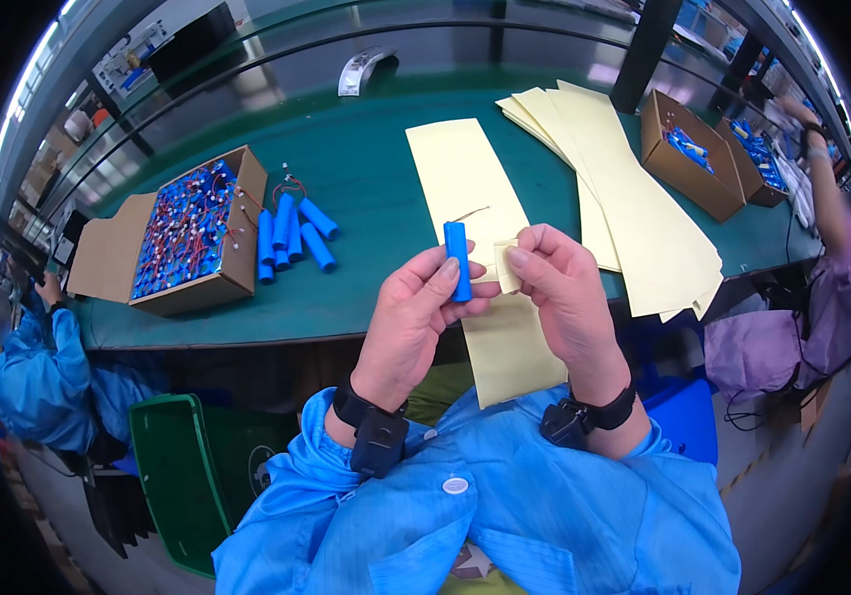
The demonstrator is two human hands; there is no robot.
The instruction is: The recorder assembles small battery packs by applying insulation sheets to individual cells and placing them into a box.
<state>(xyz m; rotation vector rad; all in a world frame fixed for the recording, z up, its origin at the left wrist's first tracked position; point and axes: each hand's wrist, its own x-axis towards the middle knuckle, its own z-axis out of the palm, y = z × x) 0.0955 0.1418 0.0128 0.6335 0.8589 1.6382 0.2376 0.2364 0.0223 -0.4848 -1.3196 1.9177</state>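
My left hand (414, 309) is closed round a blue cylindrical battery (457, 262), held upright with thin wires at its top end. Close beside it, my right hand (566, 288) pinches a small pale yellow paper piece (505, 266) between thumb and fingers. The piece is next to the battery; whether they touch is hard to tell. Below both hands lies a long pale yellow sheet (460, 164), its near end hanging over the table edge toward my lap. Several loose blue batteries (284, 223) with red wires rest on the table to the left.
An open cardboard box (245, 198) full of wired blue batteries stands at the left. A stack of yellow sheets (634, 213) fans out at the right. Beyond it are cardboard boxes (718, 188). A green bin (173, 466) stands below the table. Other people work at both sides.
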